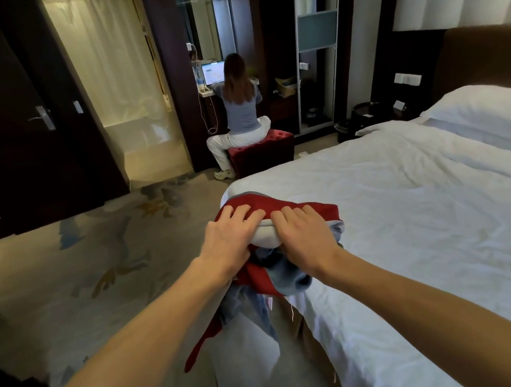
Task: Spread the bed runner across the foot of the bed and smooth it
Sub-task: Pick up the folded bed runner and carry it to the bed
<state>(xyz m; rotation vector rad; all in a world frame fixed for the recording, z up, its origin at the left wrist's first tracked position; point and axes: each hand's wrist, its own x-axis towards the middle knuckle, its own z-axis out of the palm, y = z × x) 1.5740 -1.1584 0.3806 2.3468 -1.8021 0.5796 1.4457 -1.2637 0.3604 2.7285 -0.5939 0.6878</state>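
Observation:
A bunched red and grey bed runner (300,208) lies over the near left corner of the white bed (418,217). Part of it hangs down off the bed edge toward the floor, red outside and blue-grey underneath. My left hand (230,235) grips a fold at the top of the bundle, fingers curled over it. Right beside it, my right hand (304,235) grips the same fold. The two hands almost touch. The runner is crumpled, not laid flat.
White pillows (486,116) lie at the head of the bed on the right. A person (240,108) sits on a red stool (261,152) at a desk with a laptop beyond the bed corner. Patterned carpet (92,269) covers the floor to the left.

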